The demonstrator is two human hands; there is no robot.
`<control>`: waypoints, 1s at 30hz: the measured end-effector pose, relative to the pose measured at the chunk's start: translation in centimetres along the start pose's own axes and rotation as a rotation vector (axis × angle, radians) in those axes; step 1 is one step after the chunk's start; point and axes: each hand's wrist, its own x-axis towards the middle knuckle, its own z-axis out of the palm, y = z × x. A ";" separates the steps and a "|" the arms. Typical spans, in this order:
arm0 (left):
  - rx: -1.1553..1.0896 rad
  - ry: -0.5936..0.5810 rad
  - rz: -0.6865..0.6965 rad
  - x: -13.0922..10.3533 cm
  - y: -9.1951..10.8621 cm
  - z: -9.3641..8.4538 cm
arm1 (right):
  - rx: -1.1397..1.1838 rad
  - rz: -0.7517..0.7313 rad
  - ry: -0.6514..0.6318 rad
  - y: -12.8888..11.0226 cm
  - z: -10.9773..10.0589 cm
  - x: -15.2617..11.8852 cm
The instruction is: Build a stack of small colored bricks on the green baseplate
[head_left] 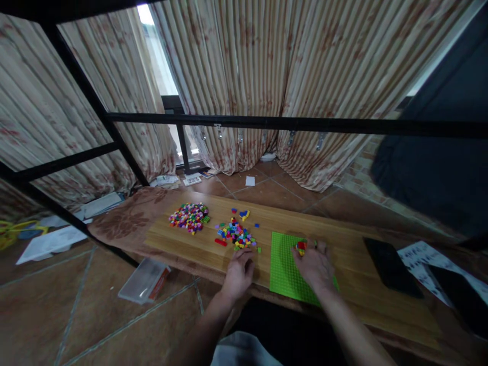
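Observation:
On the right, a green baseplate (284,269) lies on the wooden board, its near edge by my body. My right hand (315,264) reaches over it, thumb and fingers closed around a small cluster of red and yellow building bricks (301,247) on the plate. Part of that cluster is hidden by the fingers. My left hand (239,272) rests at the near side of a loose pile of mixed bricks (237,233), fingers curled inward. Whatever those fingers may hold is too small to make out. A long red brick (220,242) lies just left of the pile.
A larger heap of colourful bricks (189,217) lies farther left on the wooden board (263,213). A black tablet-like slab (392,267) is at the right. A black metal rail (259,121) crosses beyond the board. A clear plastic box (143,279) sits on the floor.

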 end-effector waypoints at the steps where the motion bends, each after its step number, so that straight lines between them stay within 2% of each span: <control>1: 0.006 0.003 -0.006 0.0 -0.2 -0.2 | 0.004 -0.011 0.035 0.0 0.0 -0.2; 3: 0.014 0.010 -0.016 0.1 -0.7 -0.7 | 0.012 -0.068 0.124 -0.3 0.0 -0.7; 6: 0.010 0.023 -0.015 0.2 -1.2 -1.6 | 0.069 -0.309 0.186 -2.1 0.4 -1.7; 9: 0.012 0.035 -0.016 0.0 -1.8 -2.7 | 0.173 -0.559 0.089 -5.2 1.6 -2.5; 12: 0.055 0.143 -0.074 -0.2 -2.7 -4.0 | 0.254 -0.657 0.008 -8.1 3.2 -2.7; 14: 0.120 0.260 -0.135 0.2 -3.6 -5.0 | 0.292 -0.692 -0.016 -9.5 4.1 -2.7; 16: 0.208 0.320 -0.170 0.9 -4.7 -6.0 | 0.323 -0.714 -0.025 -10.3 4.8 -3.1; 18: 0.301 0.284 -0.164 1.9 -5.8 -6.8 | 0.354 -0.727 -0.034 -10.6 5.3 -4.1; 20: 0.371 0.200 -0.131 2.8 -6.5 -7.2 | 0.393 -0.727 -0.048 -10.4 5.5 -5.4; 24: 0.374 0.153 -0.077 3.6 -7.2 -7.5 | 0.465 -0.690 -0.052 -9.1 4.9 -7.7; 27: 0.333 0.159 -0.087 3.1 -6.9 -7.8 | 0.508 -0.654 -0.040 -7.9 3.7 -8.2; 30: 0.271 0.155 -0.105 1.9 -5.6 -8.0 | 0.542 -0.598 -0.049 -6.7 2.4 -8.3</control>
